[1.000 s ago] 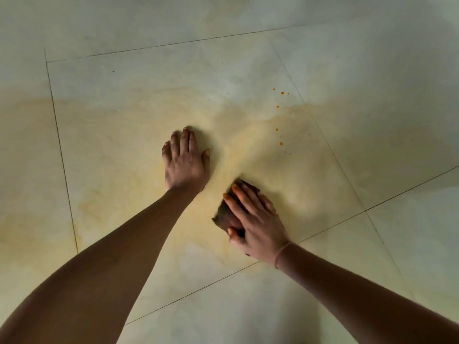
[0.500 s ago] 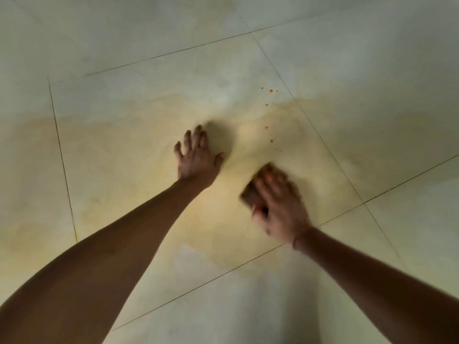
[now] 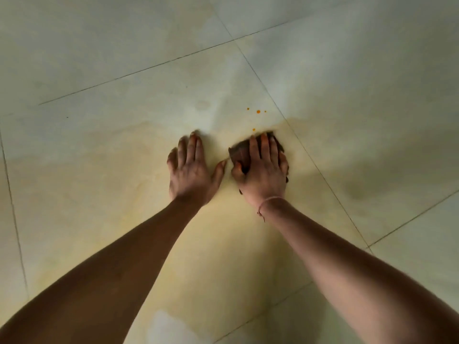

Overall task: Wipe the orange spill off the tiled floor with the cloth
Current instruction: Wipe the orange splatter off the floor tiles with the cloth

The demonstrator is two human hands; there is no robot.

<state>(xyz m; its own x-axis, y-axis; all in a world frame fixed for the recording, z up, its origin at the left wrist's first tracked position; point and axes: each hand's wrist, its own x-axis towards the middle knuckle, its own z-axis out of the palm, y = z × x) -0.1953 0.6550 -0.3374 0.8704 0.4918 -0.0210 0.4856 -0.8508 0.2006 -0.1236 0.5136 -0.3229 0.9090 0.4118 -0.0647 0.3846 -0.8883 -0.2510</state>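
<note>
Moved forward since the earlier frame: right hand (image 3: 263,175) with dark brown wadded cloth (image 3: 239,151). Pale glossy tiled floor (image 3: 99,58), one tile bearing a broad yellowish smear (image 3: 99,194). Left hand (image 3: 192,170): flat on the floor, grip wide, bracing. Right hand: fingers pressed flat over the cloth, thumb hooked round its edge. Small orange droplets (image 3: 258,111): just beyond the cloth, unwiped. Likely risks: the soiled cloth spreading the smear wider; the bracing palm slipping on wet tile.

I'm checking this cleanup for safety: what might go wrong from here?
The cloth under the right hand looks dark, so it may smear the orange drops just ahead rather than lift them. The left hand rests flat on the yellow-filmed tiled floor and might slip.
</note>
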